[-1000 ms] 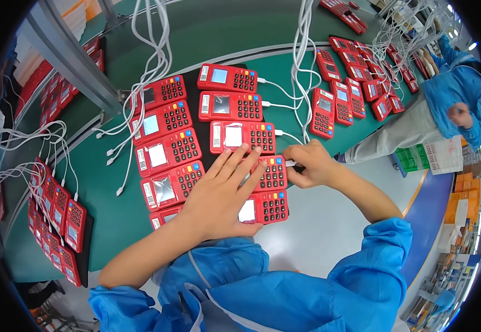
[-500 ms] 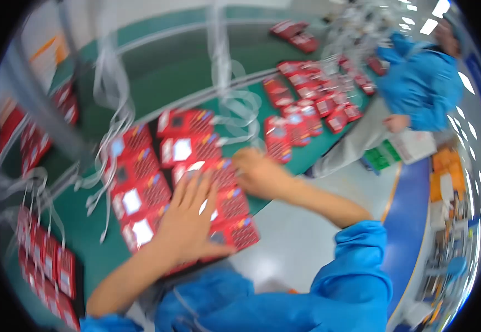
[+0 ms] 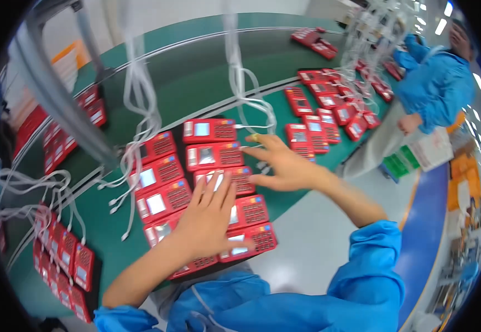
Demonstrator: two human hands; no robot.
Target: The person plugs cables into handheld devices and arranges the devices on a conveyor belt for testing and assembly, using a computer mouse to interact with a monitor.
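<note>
Two columns of red keypad terminals with small screens [image 3: 213,156] lie in front of me on the green table. My left hand [image 3: 204,221] rests flat over the nearer terminals, fingers spread, covering parts of several. Just off the right edge of the right column is my right hand [image 3: 285,163], its fingers apart around loose white cable ends [image 3: 262,166] without gripping them. A white cable [image 3: 254,126] reaches the right end of the farthest terminal [image 3: 210,130] in that column. Some screens are lit.
White cable bundles [image 3: 141,94] hang over the table. More red terminals lie at the right [image 3: 315,133] and lower left [image 3: 63,260]. A grey metal post [image 3: 63,94] stands at left. A co-worker in blue [image 3: 439,88] stands at the far right, beside a white-and-green box [image 3: 412,157].
My right hand was curled at the terminals' right edge; its fingers have now spread apart. My left hand stays on the terminals. The whole view has shifted, and the picture is sharper.
</note>
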